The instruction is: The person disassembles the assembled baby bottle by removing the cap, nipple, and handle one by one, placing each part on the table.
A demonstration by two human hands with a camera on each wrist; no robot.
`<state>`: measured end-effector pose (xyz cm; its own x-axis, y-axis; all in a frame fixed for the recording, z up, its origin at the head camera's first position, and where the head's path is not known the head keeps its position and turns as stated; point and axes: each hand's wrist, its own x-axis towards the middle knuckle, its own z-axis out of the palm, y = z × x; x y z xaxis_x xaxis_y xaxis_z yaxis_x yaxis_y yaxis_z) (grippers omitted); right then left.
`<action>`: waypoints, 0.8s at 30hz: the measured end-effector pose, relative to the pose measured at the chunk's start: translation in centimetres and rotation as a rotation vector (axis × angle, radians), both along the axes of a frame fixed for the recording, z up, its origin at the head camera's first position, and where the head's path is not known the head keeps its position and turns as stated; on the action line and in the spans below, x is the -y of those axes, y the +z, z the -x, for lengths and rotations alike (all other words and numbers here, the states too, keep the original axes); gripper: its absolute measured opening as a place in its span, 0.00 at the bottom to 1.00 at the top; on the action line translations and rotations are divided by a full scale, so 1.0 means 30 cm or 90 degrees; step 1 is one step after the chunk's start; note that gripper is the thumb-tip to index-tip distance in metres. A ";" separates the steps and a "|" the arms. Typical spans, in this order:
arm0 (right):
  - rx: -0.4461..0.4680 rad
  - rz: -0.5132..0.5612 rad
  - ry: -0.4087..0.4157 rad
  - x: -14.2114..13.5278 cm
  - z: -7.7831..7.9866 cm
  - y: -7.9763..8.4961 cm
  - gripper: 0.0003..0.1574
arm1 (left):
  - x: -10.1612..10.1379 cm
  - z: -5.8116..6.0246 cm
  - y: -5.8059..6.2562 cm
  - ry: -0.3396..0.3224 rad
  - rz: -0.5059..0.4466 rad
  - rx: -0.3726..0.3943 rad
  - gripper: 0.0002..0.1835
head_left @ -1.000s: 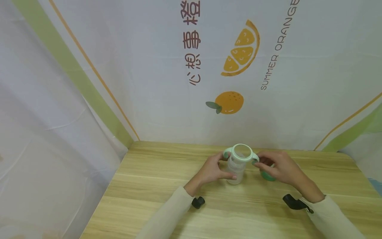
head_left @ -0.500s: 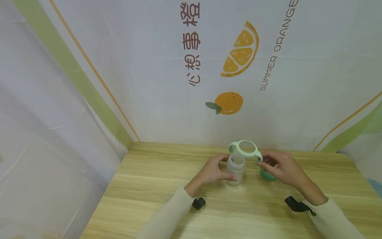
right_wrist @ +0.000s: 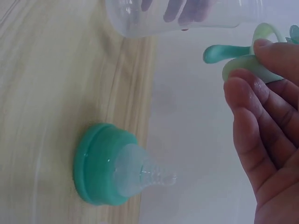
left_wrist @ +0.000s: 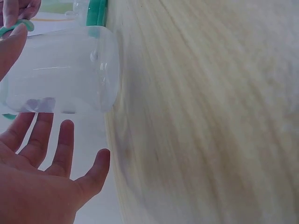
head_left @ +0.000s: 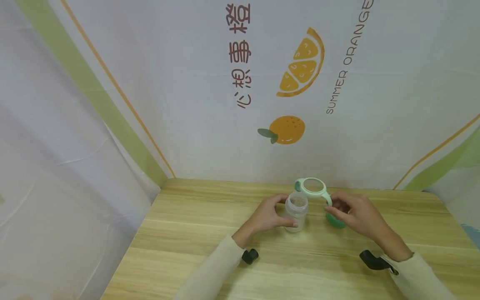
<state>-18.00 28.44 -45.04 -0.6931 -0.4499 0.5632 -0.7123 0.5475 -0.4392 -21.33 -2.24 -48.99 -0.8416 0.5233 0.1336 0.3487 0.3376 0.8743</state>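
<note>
My left hand grips a clear, uncapped baby bottle, thumb on the near side and fingers behind. The bottle stands upright on the table; in the left wrist view its clear body lies between thumb and fingers. With thumb and fingertips, my right hand pinches one handle of a pale green two-handled bottle ring. That ring is held in the air, up and right of the bottle mouth. Below the right hand sits a green collar with a clear nipple, partly hidden in the head view.
The wood-grain table ends at a white curtain printed with oranges and lettering. Black wrist mounts show at both cream sleeves.
The bottle ring has come off from around the bottle's top and moved up and right with my right hand. My left hand and the bottle have stayed nearly still.
</note>
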 end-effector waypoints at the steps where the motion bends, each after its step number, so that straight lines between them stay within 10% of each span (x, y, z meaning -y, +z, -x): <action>1: -0.006 -0.002 -0.001 -0.001 0.001 -0.004 0.20 | 0.001 -0.001 0.001 0.000 0.001 0.003 0.39; 24: -0.029 -0.021 -0.013 0.001 -0.008 -0.066 0.23 | -0.006 0.000 -0.006 -0.004 -0.006 -0.009 0.37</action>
<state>-17.77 28.41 -47.03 -0.6766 -0.4543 0.5795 -0.7194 0.5756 -0.3887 -21.34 -2.06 -49.18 -0.8364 0.5271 0.1500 0.3629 0.3275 0.8724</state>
